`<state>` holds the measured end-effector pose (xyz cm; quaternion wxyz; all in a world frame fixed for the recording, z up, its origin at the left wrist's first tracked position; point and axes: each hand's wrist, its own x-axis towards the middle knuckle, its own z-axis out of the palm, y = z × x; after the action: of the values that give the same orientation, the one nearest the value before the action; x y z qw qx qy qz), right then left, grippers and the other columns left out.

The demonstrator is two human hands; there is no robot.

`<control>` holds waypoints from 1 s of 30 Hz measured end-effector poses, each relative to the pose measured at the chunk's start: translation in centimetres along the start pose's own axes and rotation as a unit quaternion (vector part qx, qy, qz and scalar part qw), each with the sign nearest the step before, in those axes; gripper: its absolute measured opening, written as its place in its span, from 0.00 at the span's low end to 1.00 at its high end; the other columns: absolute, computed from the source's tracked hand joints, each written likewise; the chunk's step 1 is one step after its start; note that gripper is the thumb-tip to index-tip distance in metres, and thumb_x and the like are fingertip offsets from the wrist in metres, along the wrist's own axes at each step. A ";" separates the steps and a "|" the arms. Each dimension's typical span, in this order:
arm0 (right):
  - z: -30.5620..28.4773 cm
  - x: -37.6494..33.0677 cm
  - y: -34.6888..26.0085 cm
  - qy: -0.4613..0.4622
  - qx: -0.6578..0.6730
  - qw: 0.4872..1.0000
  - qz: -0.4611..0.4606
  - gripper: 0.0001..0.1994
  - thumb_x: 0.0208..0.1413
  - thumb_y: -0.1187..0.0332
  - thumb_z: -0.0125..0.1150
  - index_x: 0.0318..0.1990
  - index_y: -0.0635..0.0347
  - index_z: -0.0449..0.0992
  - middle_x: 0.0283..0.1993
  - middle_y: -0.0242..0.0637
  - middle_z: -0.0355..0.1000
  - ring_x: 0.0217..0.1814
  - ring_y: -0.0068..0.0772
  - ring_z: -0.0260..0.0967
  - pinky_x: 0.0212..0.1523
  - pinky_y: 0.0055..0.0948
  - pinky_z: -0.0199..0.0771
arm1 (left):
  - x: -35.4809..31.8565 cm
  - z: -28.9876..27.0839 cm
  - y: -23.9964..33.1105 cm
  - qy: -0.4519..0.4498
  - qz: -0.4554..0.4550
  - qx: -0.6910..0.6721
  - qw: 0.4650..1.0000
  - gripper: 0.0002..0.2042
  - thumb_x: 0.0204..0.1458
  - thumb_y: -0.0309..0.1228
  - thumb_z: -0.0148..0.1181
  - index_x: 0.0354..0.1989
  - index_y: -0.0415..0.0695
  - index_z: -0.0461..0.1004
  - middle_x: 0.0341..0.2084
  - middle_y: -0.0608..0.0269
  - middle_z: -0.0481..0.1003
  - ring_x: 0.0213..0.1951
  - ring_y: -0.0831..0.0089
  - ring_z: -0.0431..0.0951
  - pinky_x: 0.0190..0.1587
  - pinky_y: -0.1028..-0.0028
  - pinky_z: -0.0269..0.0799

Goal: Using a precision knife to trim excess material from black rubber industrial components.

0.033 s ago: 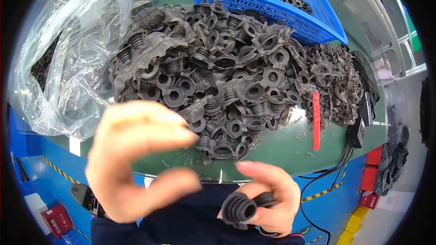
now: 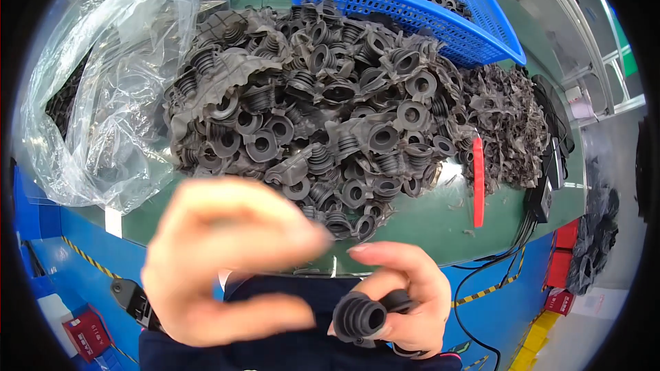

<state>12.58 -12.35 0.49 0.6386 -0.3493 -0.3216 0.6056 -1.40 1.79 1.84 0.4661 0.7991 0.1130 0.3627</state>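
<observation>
Right hand [image 2: 402,299] at 5 o'clock is gripping a black ribbed rubber sleeve [image 2: 362,317]. Left hand [image 2: 227,261] at 7 o'clock is hovering blurred, fingers curled half open, apparently empty. Rubber pile [image 2: 330,110] is lying at 12 o'clock.

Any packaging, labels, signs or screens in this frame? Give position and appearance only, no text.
Clear plastic bag: left on the green table, crumpled, open, dark parts inside.
Blue plastic basket: top centre-right, mesh walls, black rubber parts inside.
White label: table's front edge, left, small rectangle.
No screens or signs.
</observation>
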 end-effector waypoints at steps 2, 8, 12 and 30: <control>0.3 0.2 0.4 -0.014 0.044 0.999 0.016 0.32 0.44 0.82 0.54 0.57 0.68 0.48 0.36 0.36 0.70 0.36 0.20 0.66 0.38 0.18 0.63 | -0.5 -0.5 0.3 -0.106 -0.002 -0.057 0.993 0.12 0.42 0.38 0.59 0.26 0.40 0.74 0.30 0.57 0.69 0.31 0.70 0.65 0.35 0.74 0.58; 0.0 0.4 0.4 -0.069 0.136 0.981 0.121 0.31 0.51 0.76 0.48 0.60 0.62 0.39 0.32 0.34 0.68 0.21 0.12 0.55 0.19 0.11 0.53 | -0.8 -0.7 -0.3 -0.166 0.008 -0.066 0.984 0.09 0.37 0.37 0.64 0.25 0.46 0.78 0.28 0.65 0.70 0.29 0.77 0.66 0.31 0.78 0.57; 0.6 0.8 -0.1 -0.011 0.165 0.979 0.122 0.24 0.55 0.73 0.40 0.59 0.62 0.44 0.28 0.33 0.65 0.17 0.12 0.50 0.17 0.10 0.49 | -0.4 0.5 -0.5 -0.116 -0.011 -0.135 0.984 0.12 0.31 0.25 0.67 0.29 0.44 0.76 0.30 0.63 0.70 0.28 0.76 0.69 0.31 0.78 0.61; -8.2 16.5 -14.8 0.294 -0.137 0.935 -0.143 0.41 0.50 0.49 0.47 0.59 0.67 0.33 0.61 0.57 0.34 0.65 0.48 0.28 0.60 0.45 0.38 | -2.7 0.6 1.0 0.011 -0.170 -0.405 0.898 0.08 0.44 0.14 0.49 0.34 0.32 0.61 0.41 0.41 0.64 0.39 0.61 0.73 0.43 0.69 0.70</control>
<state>28.55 3.35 8.18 0.7307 -0.5457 -0.2459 0.3284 -3.08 -0.55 1.16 0.8029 0.5056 0.0950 0.3012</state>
